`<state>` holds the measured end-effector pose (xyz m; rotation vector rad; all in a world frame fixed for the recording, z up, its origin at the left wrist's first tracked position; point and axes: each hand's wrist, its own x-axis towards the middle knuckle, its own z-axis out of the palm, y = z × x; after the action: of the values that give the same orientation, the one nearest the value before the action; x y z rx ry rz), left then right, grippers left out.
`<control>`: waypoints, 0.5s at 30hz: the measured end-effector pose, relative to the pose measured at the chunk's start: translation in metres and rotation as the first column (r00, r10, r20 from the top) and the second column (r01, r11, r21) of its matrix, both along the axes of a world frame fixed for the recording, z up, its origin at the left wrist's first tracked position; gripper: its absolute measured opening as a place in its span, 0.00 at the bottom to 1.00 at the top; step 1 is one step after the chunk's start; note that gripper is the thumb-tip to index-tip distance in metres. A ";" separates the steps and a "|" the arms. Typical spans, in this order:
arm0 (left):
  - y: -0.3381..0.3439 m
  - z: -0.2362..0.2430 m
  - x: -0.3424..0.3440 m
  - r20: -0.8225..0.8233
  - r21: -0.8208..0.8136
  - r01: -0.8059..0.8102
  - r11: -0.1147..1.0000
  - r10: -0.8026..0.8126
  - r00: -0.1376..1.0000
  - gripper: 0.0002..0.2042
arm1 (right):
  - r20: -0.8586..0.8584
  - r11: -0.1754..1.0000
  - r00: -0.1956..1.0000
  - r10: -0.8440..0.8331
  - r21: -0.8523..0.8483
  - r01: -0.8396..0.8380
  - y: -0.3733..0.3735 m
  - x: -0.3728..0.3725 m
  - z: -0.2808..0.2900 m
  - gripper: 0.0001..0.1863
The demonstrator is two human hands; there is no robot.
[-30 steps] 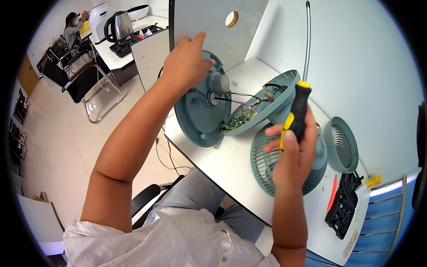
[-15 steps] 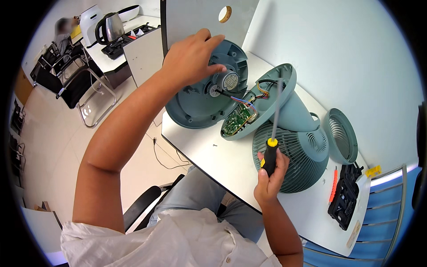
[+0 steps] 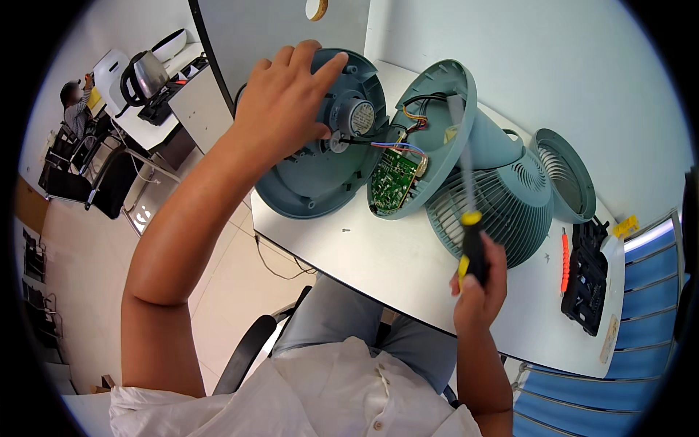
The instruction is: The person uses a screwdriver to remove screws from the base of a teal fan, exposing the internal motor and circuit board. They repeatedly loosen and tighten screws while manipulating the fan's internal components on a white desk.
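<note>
My left hand (image 3: 280, 109) grips the upper rim of a round grey-green fan base cover (image 3: 295, 197), its fingers spread over the edge and the thumb on the inner side. A silver motor (image 3: 357, 116) is fixed inside the cover. Wires run from there to the open fan housing (image 3: 466, 131), which holds a green circuit board (image 3: 393, 178). My right hand (image 3: 482, 288) is closed around the black and yellow handle of a screwdriver (image 3: 473, 251). Its blurred shaft points up, in front of the housing. Behind it lies the ribbed fan grille (image 3: 510, 211).
A round slatted cover (image 3: 564, 175) leans by the wall. At the table's right are a red-orange tool (image 3: 565, 262), a black tool case (image 3: 586, 277) and a yellow piece (image 3: 626, 226). A small screw (image 3: 346, 230) lies on the white table (image 3: 328, 255). A kettle (image 3: 149, 73) stands far left.
The whole view has shifted and turned a little. My right hand has drawn the screwdriver slightly down and toward me from the grille. My left hand stays on the cover.
</note>
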<state>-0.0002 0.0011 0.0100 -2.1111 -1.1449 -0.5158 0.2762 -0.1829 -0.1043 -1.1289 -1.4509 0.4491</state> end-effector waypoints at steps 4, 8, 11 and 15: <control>-0.003 0.004 0.009 0.039 -0.150 -0.099 0.984 0.106 0.994 0.53 | 0.456 0.991 0.884 -0.100 0.129 0.046 -0.018 -0.007 0.046 0.28; 0.001 0.007 0.022 0.022 -0.186 -0.227 0.956 0.235 0.972 0.53 | 0.665 0.988 0.740 -0.104 0.157 -0.002 -0.007 -0.002 0.095 0.30; 0.004 0.009 0.024 0.041 -0.168 -0.221 0.961 0.231 0.972 0.51 | 0.741 0.974 0.660 -0.127 0.219 -0.060 0.009 -0.005 0.115 0.26; 0.006 0.006 0.025 0.028 -0.120 -0.239 0.964 0.244 0.969 0.51 | 0.765 0.964 0.630 -0.135 0.249 -0.096 0.028 -0.014 0.126 0.22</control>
<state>0.0249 0.0070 0.0158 -2.0264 -1.4647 -0.3895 0.2625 -0.1554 0.0213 -1.1639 -2.1726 -0.3311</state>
